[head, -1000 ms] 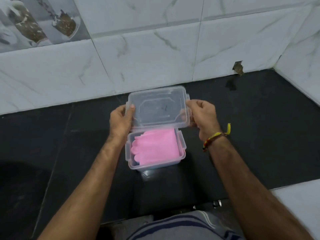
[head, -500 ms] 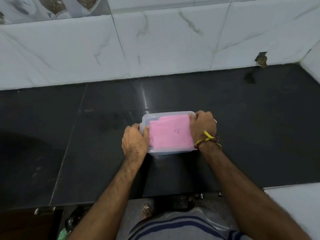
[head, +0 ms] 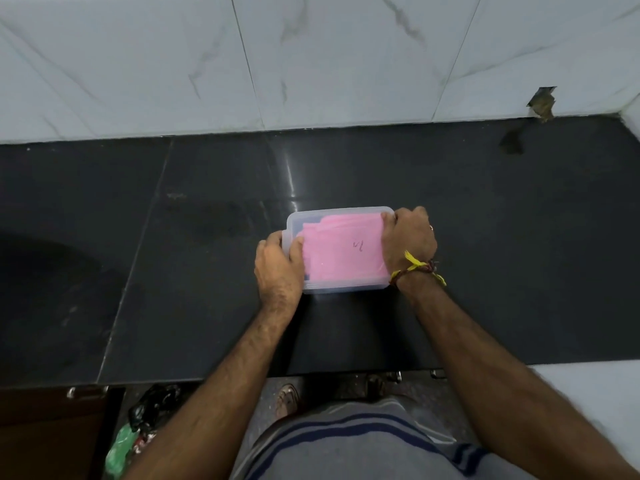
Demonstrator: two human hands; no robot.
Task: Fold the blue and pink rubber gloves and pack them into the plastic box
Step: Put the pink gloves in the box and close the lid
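Observation:
A clear plastic box (head: 313,216) sits on the black counter (head: 207,271) with its clear lid down over it. The folded pink glove (head: 343,251) shows through the lid and fills most of the box. A sliver of blue (head: 306,277) shows at the box's near left corner; the blue glove is otherwise hidden. My left hand (head: 277,271) clasps the box's left end, thumb on the lid. My right hand (head: 408,239) grips the right end, fingers curled over the side. A yellow and red thread circles my right wrist.
White marble wall tiles (head: 311,64) rise behind the counter, with a broken hole (head: 542,102) at the right. The counter's front edge runs just before my body. Below it are a brown cupboard door (head: 52,431), green and black bags (head: 138,427) and a white surface (head: 595,393) at the right.
A second ago both hands held the lid raised above the open box. The lid has come down onto the box, and both hands now grip the box's two ends. The camera tilted downward.

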